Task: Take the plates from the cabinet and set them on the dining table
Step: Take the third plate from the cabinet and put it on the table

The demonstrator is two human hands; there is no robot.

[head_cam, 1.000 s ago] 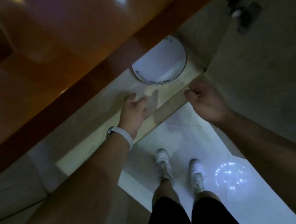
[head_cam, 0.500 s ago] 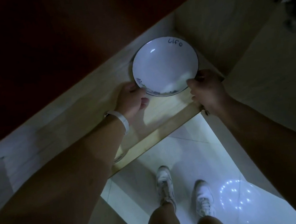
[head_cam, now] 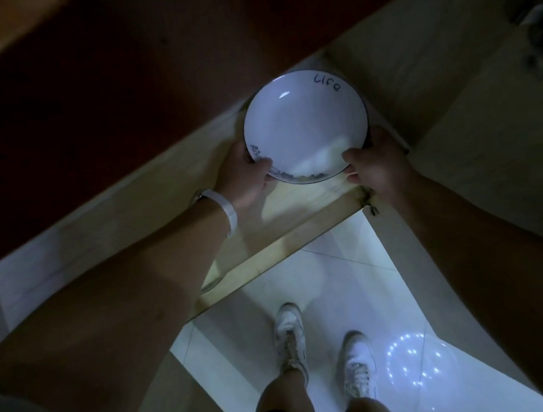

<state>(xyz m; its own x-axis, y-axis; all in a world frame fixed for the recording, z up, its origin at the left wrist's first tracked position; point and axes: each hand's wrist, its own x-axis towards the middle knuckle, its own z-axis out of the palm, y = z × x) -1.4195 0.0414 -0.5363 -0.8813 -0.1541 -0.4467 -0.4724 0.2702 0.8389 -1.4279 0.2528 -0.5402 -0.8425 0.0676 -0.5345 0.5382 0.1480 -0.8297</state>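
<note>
Gripping the plate's left rim, the left hand (head_cam: 240,178) hooks its thumb over the edge. The white plate (head_cam: 303,118) is in the middle of the frame, inside the cabinet over its pale shelf (head_cam: 301,210). The right hand (head_cam: 378,165) pinches the plate's right rim

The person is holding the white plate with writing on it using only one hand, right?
Not quite. Two hands hold the white plate. The left hand, the one with the white wristband, grips the near-left rim, and the right hand grips the near-right rim. The head view shows this. The plate does have writing on it.
</note>
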